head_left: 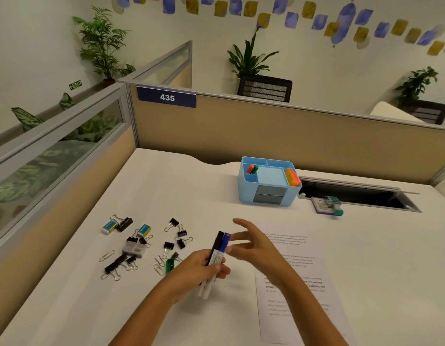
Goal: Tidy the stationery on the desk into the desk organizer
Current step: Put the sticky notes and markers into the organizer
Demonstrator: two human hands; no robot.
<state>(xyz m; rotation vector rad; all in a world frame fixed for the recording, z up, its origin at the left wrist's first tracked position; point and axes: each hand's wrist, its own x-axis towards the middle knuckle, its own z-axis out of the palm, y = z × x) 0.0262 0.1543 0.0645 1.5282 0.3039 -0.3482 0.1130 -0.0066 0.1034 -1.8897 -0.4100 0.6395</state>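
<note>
With binder clips (168,245) loose at left, our left hand (201,272) clutches two markers (215,258) above the desk (191,176) while our right hand (251,242) hovers unclenched; they may slip before the organizer (267,186).

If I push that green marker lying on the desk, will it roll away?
Probably a little. The green marker looks round and smooth, so a sideways nudge would likely roll it. It lies among paper clips and binder clips, which would probably stop it soon. It looks stiff and light, so easy to lift.
</note>
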